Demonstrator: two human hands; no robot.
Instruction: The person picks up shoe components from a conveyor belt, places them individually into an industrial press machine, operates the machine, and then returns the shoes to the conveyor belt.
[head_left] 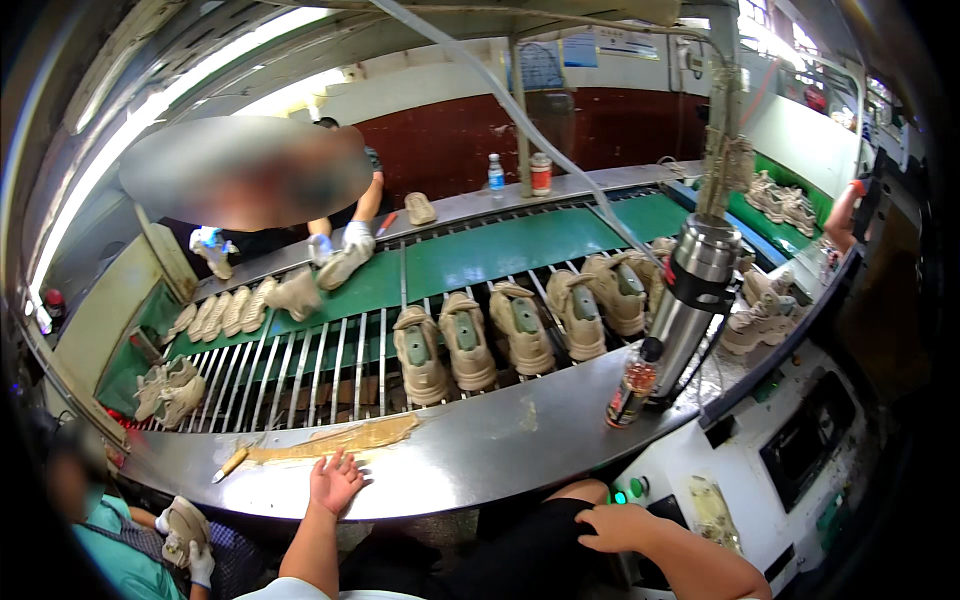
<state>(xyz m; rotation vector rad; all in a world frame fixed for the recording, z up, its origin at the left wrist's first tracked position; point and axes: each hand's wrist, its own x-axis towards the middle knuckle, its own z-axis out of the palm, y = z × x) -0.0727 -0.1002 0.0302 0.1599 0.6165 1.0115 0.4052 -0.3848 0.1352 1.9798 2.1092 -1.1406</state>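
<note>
My left hand [336, 484] lies palm up at the front edge of the steel ledge [480, 440], its fingers spread and nothing in it. Beside its fingertips a strip of brown tape [340, 440] is stuck to the ledge, with a small yellow-handled tool [232, 464] at the strip's left end. My right hand [612, 526] rests on my leg, fingers loosely bent, holding nothing that I can see. It is close to a lit green button [622, 497] on a white machine [740, 480]. Beyond the ledge, several beige shoes [466, 345] stand in a row on the metal rollers.
A steel thermos [690, 300] and a jar with a black lid [634, 385] stand on the ledge at right. Behind the rollers runs a green belt [480, 250]. Across it, a co-worker's gloved hand [357, 240] holds a shoe. Another person [120, 540] holds a shoe at lower left.
</note>
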